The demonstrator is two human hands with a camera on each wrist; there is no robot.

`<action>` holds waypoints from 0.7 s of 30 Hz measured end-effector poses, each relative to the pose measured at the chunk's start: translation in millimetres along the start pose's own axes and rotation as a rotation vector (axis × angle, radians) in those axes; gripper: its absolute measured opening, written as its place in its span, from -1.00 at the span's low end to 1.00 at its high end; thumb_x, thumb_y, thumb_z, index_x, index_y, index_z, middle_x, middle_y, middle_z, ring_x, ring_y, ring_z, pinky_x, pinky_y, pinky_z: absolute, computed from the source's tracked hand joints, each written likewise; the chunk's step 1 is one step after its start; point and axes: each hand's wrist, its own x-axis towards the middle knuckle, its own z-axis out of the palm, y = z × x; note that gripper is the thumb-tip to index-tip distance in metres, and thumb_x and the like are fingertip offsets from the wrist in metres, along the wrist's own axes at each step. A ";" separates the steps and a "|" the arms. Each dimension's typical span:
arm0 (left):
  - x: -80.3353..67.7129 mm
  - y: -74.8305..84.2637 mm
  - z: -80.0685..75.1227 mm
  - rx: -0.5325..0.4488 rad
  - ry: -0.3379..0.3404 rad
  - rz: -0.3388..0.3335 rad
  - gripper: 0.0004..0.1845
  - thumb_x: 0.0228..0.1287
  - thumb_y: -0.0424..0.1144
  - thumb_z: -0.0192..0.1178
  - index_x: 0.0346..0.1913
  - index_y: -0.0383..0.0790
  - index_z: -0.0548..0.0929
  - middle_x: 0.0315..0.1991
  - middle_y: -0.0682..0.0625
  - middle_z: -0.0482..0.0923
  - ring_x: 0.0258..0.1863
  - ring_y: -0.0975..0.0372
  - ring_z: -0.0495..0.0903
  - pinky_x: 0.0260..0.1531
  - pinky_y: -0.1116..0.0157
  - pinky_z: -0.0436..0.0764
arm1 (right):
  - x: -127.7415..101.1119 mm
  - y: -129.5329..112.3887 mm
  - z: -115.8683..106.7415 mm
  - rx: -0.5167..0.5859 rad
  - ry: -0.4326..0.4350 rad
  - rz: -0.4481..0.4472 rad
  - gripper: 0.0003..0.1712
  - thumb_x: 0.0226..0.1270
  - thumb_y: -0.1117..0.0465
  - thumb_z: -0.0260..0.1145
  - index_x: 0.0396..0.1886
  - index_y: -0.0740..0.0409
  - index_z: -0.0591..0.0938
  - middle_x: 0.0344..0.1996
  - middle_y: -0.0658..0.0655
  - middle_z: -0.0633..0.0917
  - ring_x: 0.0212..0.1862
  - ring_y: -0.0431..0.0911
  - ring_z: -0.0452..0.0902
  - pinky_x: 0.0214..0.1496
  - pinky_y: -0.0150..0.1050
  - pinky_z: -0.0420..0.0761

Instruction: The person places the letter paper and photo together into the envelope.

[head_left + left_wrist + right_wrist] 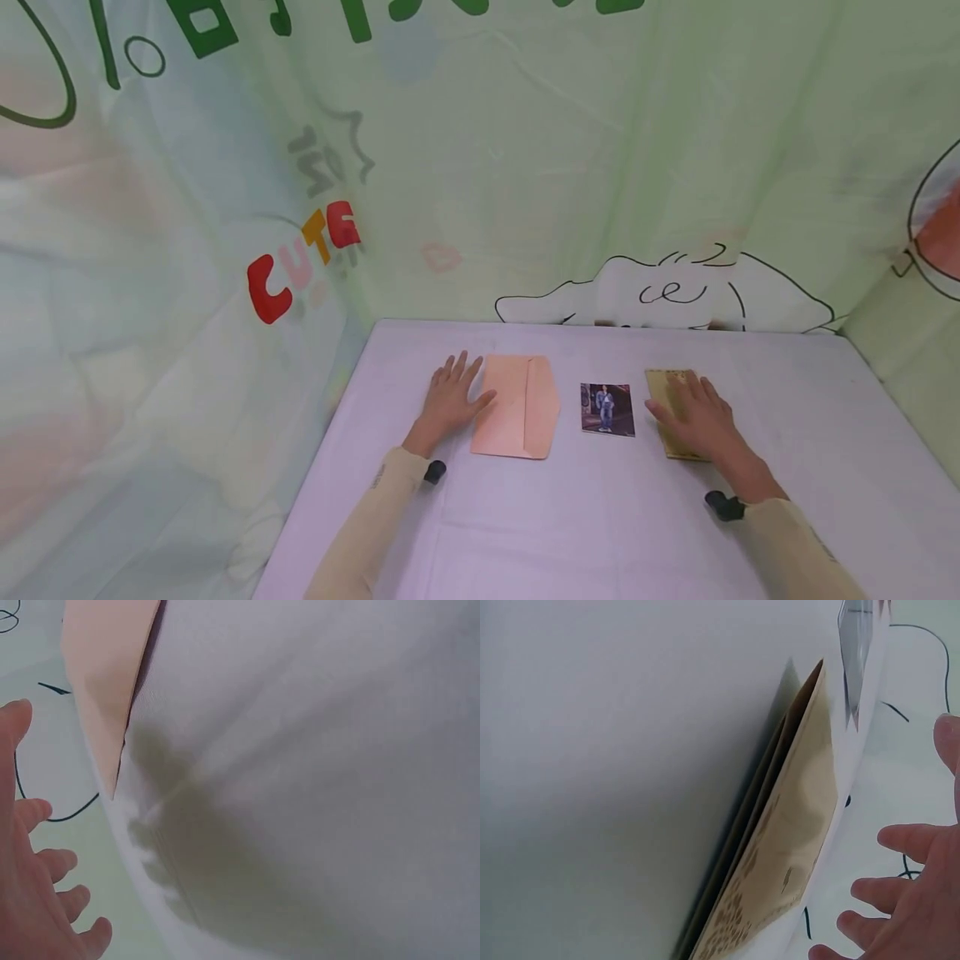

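Observation:
A pink envelope (pixel 501 408) lies on the table, its pointed flap toward the right. My left hand (pixel 450 396) is spread at its left edge; in the left wrist view that hand (pixel 37 877) hovers near the envelope (pixel 109 682) with its fingers apart. To the right of the envelope lies a small photo (pixel 607 410) of a standing figure. Over a tan folded card (pixel 671 442) my right hand (pixel 701 417) is spread. The right wrist view shows the card (pixel 791 817) with brown printing and layered edges, and the right hand (pixel 907 892) above it with fingers extended.
A white cloth covers the table (pixel 570 533). Behind it and at the left hang pale green curtains (pixel 495 167) with printed letters and drawings. Each wrist wears a small black camera, such as the left one (pixel 435 472).

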 end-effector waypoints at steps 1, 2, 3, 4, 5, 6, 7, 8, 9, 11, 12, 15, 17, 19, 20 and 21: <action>0.5 1.4 -0.2 -0.004 0.000 0.001 -0.13 0.42 0.42 -0.13 0.61 0.04 0.06 0.63 -0.16 -0.06 0.61 -0.14 -0.06 0.52 -0.15 0.06 | 1.1 -1.9 1.0 -0.001 -0.003 -0.005 0.10 0.43 -0.46 -0.02 0.54 0.36 0.08 0.51 0.59 -0.07 0.50 0.55 -0.24 0.39 0.56 -0.13; 1.0 2.7 0.0 -0.008 -0.003 0.002 -0.14 0.42 0.41 -0.12 0.61 0.03 0.07 0.63 -0.17 -0.06 0.61 -0.14 -0.07 0.52 -0.15 0.06 | 1.7 -4.4 2.0 0.002 -0.007 -0.010 0.10 0.43 -0.46 -0.02 0.54 0.36 0.08 0.51 0.58 -0.08 0.50 0.55 -0.25 0.39 0.56 -0.13; 1.6 4.0 0.1 -0.007 -0.002 0.004 -0.15 0.42 0.40 -0.11 0.61 0.03 0.08 0.63 -0.17 -0.05 0.61 -0.14 -0.06 0.52 -0.15 0.06 | 2.3 -6.6 3.1 -0.002 -0.009 -0.016 0.10 0.43 -0.46 -0.03 0.54 0.36 0.07 0.51 0.58 -0.08 0.50 0.55 -0.25 0.40 0.55 -0.13; 2.1 5.4 0.2 -0.009 -0.005 0.005 -0.15 0.43 0.39 -0.10 0.61 0.03 0.08 0.63 -0.17 -0.05 0.61 -0.14 -0.06 0.52 -0.15 0.06 | 3.1 -8.5 4.5 -0.003 -0.010 -0.023 0.10 0.43 -0.45 -0.03 0.54 0.35 0.07 0.51 0.57 -0.07 0.50 0.55 -0.25 0.39 0.55 -0.12; 2.5 6.4 0.5 -0.004 -0.014 0.002 -0.15 0.43 0.39 -0.11 0.61 0.04 0.06 0.63 -0.16 -0.07 0.61 -0.14 -0.07 0.53 -0.15 0.05 | 3.4 -10.2 5.9 -0.004 -0.015 -0.030 0.08 0.44 -0.45 -0.03 0.54 0.34 0.07 0.51 0.58 -0.08 0.51 0.54 -0.27 0.39 0.56 -0.13; 3.0 7.5 0.8 -0.001 -0.018 0.003 -0.15 0.43 0.39 -0.12 0.61 0.05 0.06 0.64 -0.16 -0.07 0.61 -0.14 -0.08 0.53 -0.15 0.04 | 3.9 -12.1 7.4 -0.008 -0.018 -0.040 0.08 0.45 -0.44 -0.03 0.55 0.34 0.07 0.51 0.57 -0.07 0.51 0.54 -0.27 0.39 0.56 -0.13; 3.7 8.4 1.4 0.000 -0.018 0.005 -0.16 0.43 0.39 -0.12 0.61 0.04 0.06 0.64 -0.16 -0.07 0.61 -0.14 -0.07 0.53 -0.15 0.04 | 4.4 -14.0 8.9 -0.010 -0.020 -0.047 0.07 0.45 -0.43 -0.02 0.55 0.33 0.07 0.51 0.57 -0.06 0.51 0.54 -0.27 0.39 0.56 -0.14; 4.3 9.3 1.9 0.003 -0.022 0.005 -0.15 0.43 0.40 -0.13 0.61 0.05 0.05 0.64 -0.15 -0.08 0.62 -0.13 -0.08 0.53 -0.15 0.03 | 4.5 -15.9 10.4 -0.016 -0.022 -0.052 0.07 0.45 -0.44 -0.03 0.55 0.32 0.07 0.52 0.57 -0.06 0.52 0.54 -0.28 0.40 0.56 -0.15; 4.9 9.9 2.4 0.007 -0.024 0.006 -0.15 0.43 0.41 -0.15 0.62 0.06 0.04 0.64 -0.14 -0.09 0.62 -0.13 -0.08 0.53 -0.15 0.02 | 4.7 -17.7 11.6 -0.020 -0.024 -0.058 0.07 0.45 -0.44 -0.03 0.56 0.31 0.07 0.52 0.57 -0.06 0.52 0.54 -0.28 0.40 0.56 -0.16; 6.1 10.8 3.9 0.019 -0.027 0.006 -0.14 0.43 0.42 -0.17 0.62 0.07 0.02 0.65 -0.13 -0.11 0.62 -0.13 -0.07 0.54 -0.15 0.00 | 4.4 -21.3 13.2 -0.022 -0.024 -0.068 0.06 0.45 -0.43 -0.03 0.56 0.31 0.07 0.52 0.57 -0.05 0.52 0.53 -0.26 0.41 0.55 -0.17; 6.7 11.2 4.5 0.022 -0.027 0.007 -0.14 0.42 0.43 -0.17 0.62 0.07 0.02 0.65 -0.13 -0.11 0.62 -0.13 -0.07 0.54 -0.15 0.00 | 4.5 -23.0 14.0 -0.022 -0.025 -0.072 0.06 0.46 -0.43 -0.03 0.56 0.31 0.08 0.52 0.57 -0.04 0.52 0.53 -0.26 0.42 0.54 -0.18; 7.8 11.8 6.7 0.038 -0.035 0.004 -0.14 0.42 0.44 -0.20 0.62 0.08 0.00 0.65 -0.13 -0.11 0.62 -0.11 -0.07 0.54 -0.14 -0.01 | 4.6 -27.3 15.0 -0.013 -0.028 -0.082 0.06 0.47 -0.43 -0.05 0.57 0.32 0.08 0.53 0.57 -0.04 0.53 0.53 -0.24 0.44 0.52 -0.19; 8.2 12.6 7.4 0.039 -0.039 0.003 -0.14 0.42 0.44 -0.20 0.62 0.09 0.00 0.65 -0.13 -0.11 0.62 -0.11 -0.08 0.54 -0.14 -0.01 | 5.3 -30.3 15.5 -0.009 -0.037 -0.086 0.06 0.47 -0.43 -0.06 0.57 0.32 0.07 0.53 0.57 -0.05 0.53 0.52 -0.25 0.44 0.52 -0.21; 8.6 13.9 7.7 0.042 -0.046 0.003 -0.14 0.43 0.43 -0.21 0.62 0.08 0.00 0.65 -0.13 -0.11 0.62 -0.11 -0.09 0.54 -0.14 -0.01 | 6.3 -33.3 16.4 -0.004 -0.050 -0.086 0.06 0.47 -0.44 -0.07 0.57 0.31 0.07 0.54 0.56 -0.06 0.53 0.52 -0.27 0.45 0.52 -0.22; 8.8 14.7 7.6 0.041 -0.050 0.004 -0.14 0.43 0.43 -0.21 0.62 0.08 0.00 0.65 -0.13 -0.12 0.62 -0.10 -0.10 0.54 -0.14 -0.01 | 6.7 -35.0 16.7 -0.005 -0.054 -0.085 0.06 0.47 -0.44 -0.07 0.57 0.31 0.07 0.54 0.55 -0.06 0.54 0.51 -0.27 0.44 0.52 -0.21; 8.9 15.9 7.0 0.035 -0.052 0.006 -0.14 0.43 0.43 -0.20 0.62 0.07 0.01 0.65 -0.13 -0.11 0.62 -0.11 -0.09 0.54 -0.15 -0.01 | 7.1 -36.7 17.3 -0.007 -0.058 -0.084 0.06 0.47 -0.43 -0.05 0.58 0.30 0.07 0.54 0.55 -0.06 0.54 0.51 -0.27 0.44 0.52 -0.21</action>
